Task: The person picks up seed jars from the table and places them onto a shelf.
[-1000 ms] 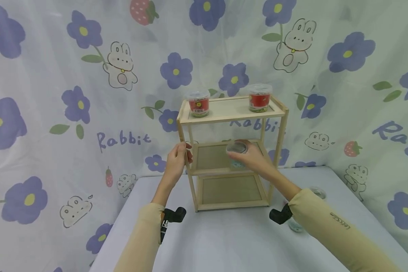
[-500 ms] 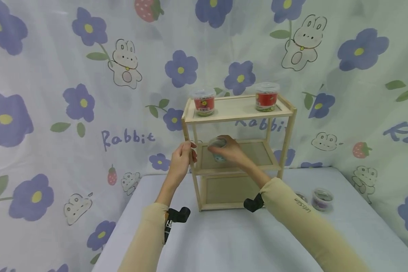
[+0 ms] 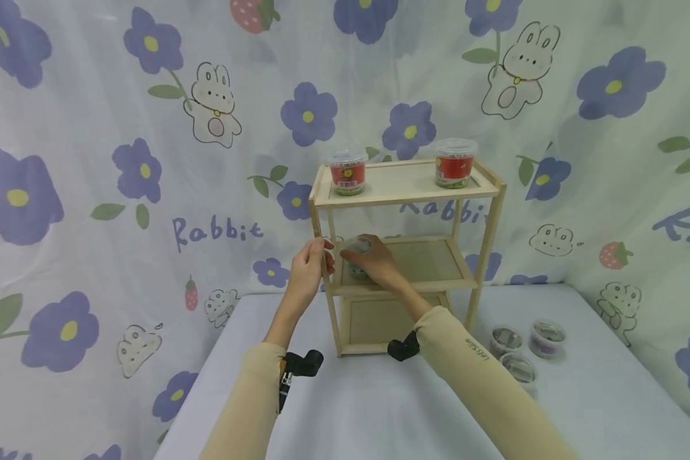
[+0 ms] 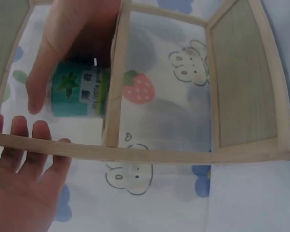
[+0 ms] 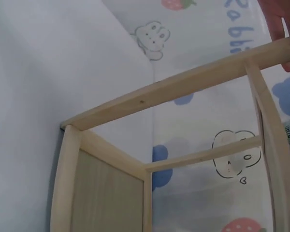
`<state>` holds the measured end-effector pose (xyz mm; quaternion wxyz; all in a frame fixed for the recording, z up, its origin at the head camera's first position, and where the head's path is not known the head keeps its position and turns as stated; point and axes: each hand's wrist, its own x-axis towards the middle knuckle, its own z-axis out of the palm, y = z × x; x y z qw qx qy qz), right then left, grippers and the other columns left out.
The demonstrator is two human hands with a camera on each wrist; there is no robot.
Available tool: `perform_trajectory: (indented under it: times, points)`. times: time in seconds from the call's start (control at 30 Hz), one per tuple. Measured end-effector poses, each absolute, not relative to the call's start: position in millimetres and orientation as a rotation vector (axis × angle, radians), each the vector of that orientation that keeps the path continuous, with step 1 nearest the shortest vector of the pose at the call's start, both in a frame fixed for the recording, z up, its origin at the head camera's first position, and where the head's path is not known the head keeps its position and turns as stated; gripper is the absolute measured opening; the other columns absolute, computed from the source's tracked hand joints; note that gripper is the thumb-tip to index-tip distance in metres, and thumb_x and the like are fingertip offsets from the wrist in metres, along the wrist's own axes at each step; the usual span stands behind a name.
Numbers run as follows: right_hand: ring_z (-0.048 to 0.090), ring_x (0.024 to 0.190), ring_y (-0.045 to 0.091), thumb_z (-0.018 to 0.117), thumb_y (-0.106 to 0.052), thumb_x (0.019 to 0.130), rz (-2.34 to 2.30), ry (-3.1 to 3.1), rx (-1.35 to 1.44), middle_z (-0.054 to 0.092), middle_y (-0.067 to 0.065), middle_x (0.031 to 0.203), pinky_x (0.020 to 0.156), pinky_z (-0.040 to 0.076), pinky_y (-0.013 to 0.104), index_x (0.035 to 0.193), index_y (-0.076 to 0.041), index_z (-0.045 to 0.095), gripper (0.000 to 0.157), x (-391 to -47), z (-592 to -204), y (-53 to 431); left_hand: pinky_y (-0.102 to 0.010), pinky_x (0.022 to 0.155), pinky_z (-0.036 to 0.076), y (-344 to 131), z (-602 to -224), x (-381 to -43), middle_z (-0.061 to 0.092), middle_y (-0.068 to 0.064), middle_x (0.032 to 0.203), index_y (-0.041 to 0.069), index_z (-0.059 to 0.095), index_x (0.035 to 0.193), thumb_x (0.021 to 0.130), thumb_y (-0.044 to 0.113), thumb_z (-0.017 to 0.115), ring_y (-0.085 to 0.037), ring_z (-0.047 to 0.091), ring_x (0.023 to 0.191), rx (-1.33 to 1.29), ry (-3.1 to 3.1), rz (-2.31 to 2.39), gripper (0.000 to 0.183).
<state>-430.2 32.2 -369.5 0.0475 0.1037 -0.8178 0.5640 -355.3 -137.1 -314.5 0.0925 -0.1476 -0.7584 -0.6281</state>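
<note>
head: cup (image 3: 357, 269) in right hand (image 3: 376, 259)

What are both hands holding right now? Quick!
Left hand: closed, holding the wooden shelf post.
Right hand: closed, holding the cup with the teal label.

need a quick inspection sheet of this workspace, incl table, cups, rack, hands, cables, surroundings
Surface: white-covered table, with a three-tier wooden rack standing on it.
Job's things: teal-labelled cup at the left of the middle tier; two red-labelled lidded cups on the top tier; three clear-topped cups on the table, right of the rack.
Clutter: nothing seen.
Hands: right hand holds the teal-labelled cup; left hand grips the left front post.
Cables: none certain; possible plug at the left wrist.
Surroundings: curtain printed with purple flowers, rabbits and strawberries.
</note>
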Motion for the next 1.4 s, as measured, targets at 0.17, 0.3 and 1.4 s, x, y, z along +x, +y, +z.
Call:
perform_trajectory:
  times: [0.17,0.3,1.4]
  points:
    - [0.048,0.129,0.033,0.069,-0.055,0.086,1.734,-2.473,0.329,0.049,0.015,0.143,0.105,0.042,0.050,0.146,-0.008,0.040,0.082,-430,-372,29,-0.053,0.088,0.049,-137,-314,-355,0.054,-0.038,0.099,-0.007,0.057,0.113,0.110,0.031,0.033,-0.051,0.057,0.092,-0.441,-2.256,-1.851,0.045]
    - [0.049,0.128,0.033,0.070,-0.055,0.085,1.744,-2.464,0.339,0.050,0.015,0.141,0.104,0.043,0.050,0.145,-0.008,0.041,0.082,-431,-372,28,-0.054,0.089,0.049,-137,-314,-356,0.054,-0.039,0.099,-0.010,0.055,0.116,0.110,0.031,0.032,-0.051,0.057,0.092,-0.449,-2.259,-1.848,0.047]
    - [0.053,0.115,0.030,0.070,-0.052,0.087,1.815,-2.449,0.352,0.048,0.018,0.136,0.095,0.047,0.043,0.152,-0.007,0.025,0.091,-437,-382,30,-0.031,0.075,0.052,-141,-342,-386,0.058,-0.022,0.088,0.001,0.059,0.111,0.107,0.047,0.033,-0.022,0.060,0.076,-0.451,-2.230,-1.783,0.053]
